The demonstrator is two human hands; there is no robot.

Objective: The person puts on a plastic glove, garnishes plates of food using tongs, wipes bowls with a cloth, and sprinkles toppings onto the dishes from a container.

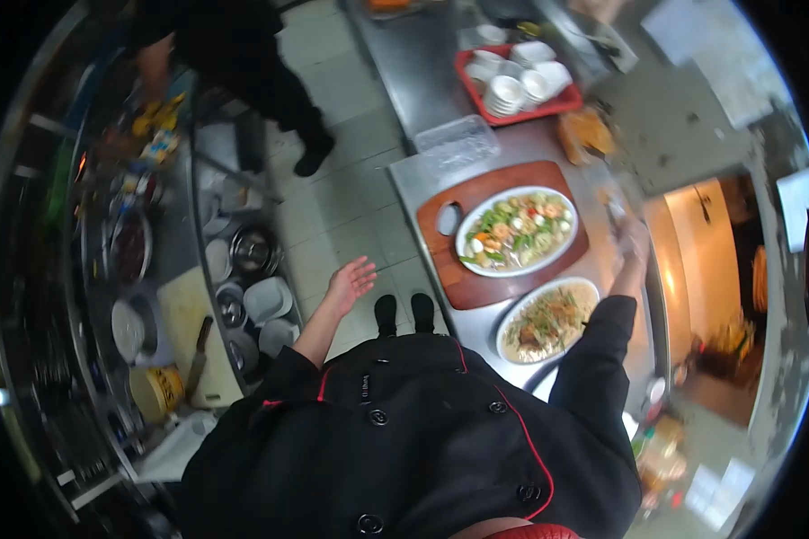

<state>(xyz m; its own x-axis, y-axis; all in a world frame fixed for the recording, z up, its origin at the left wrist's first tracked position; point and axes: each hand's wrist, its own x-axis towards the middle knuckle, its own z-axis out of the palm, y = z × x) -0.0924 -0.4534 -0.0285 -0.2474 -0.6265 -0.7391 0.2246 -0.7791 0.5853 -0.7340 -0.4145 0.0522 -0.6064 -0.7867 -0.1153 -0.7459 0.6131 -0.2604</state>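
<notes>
My left hand (351, 284) hangs over the floor in the aisle, fingers spread, holding nothing. On the right, my right hand (633, 244) is at the far edge of the steel counter, smeared by motion and apparently in a clear glove; whether it holds anything cannot be made out. Closest to it are two oval white plates. One plate of mixed vegetables and shrimp (520, 232) stands on a brown wooden board (466, 286). The other, a plate of noodles with a browned topping (548, 322), sits nearer my body, beside the board.
A red tray (562, 101) holds stacked white bowls and cups, with a clear plastic lid or container (457, 142) before it. At left, a knife (198, 357) lies on a cutting board (182, 301); pots and bowls (256, 250) fill the shelf below. Another person (234, 63) stands upper left.
</notes>
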